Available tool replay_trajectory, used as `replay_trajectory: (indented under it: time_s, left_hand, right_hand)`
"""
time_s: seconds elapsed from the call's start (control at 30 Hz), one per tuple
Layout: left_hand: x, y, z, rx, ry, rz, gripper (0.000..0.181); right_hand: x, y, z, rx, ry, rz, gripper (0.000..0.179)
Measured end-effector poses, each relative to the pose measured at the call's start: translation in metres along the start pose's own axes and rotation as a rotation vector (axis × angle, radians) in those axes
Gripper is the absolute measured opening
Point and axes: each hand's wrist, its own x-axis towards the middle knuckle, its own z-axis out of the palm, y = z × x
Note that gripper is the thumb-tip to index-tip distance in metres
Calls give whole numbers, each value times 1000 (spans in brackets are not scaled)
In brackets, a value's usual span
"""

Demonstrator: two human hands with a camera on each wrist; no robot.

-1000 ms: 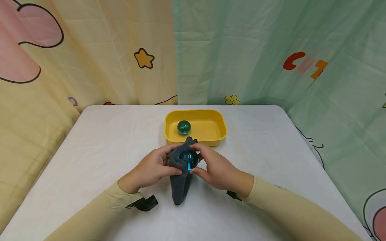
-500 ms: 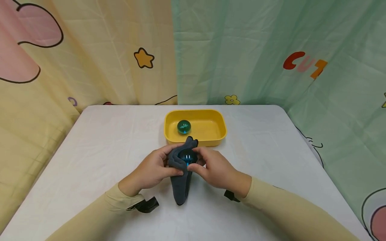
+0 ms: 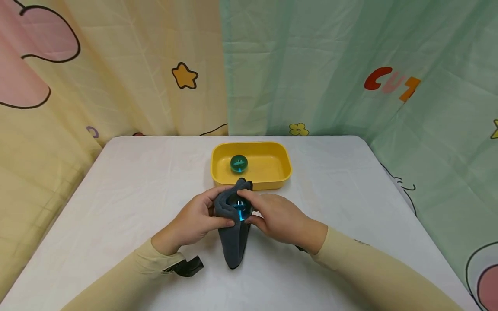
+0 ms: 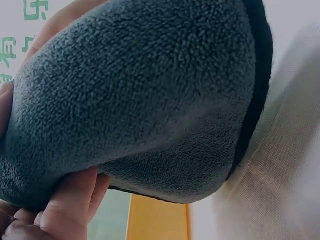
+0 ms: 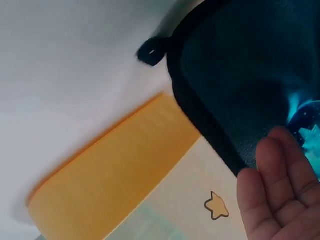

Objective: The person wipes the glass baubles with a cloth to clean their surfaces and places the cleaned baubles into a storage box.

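Cloth point(image 3: 234, 249), charcoal-grey and plush with black edging, is gripped in the curled left hand point(image 3: 193, 224), its long axis pointing toward the person; snug against its right side sits a translucent blue glassy ball point(image 3: 242, 209), and the right hand point(image 3: 283, 218) is nearer, pinching it between thumb and fingers, just short of a yellow rectangular basin point(image 3: 270, 164).
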Motion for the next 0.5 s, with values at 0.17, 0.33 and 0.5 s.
replay_trajectory:
  time_s: [0.17, 0.33, 0.5]
  left_hand:
    - [0, 1, 2, 10, 1, 19, 75]
    - [-1, 2, 3, 40, 18, 16, 75]
    - [-1, 1, 4, 70, 46, 27, 75]
  right_hand:
    - [0, 3, 1, 155, -11, 71, 65]
    - [2, 1, 6, 480, -45, 204, 41]
    - [1, -6, 10, 419, -27, 217, 45]
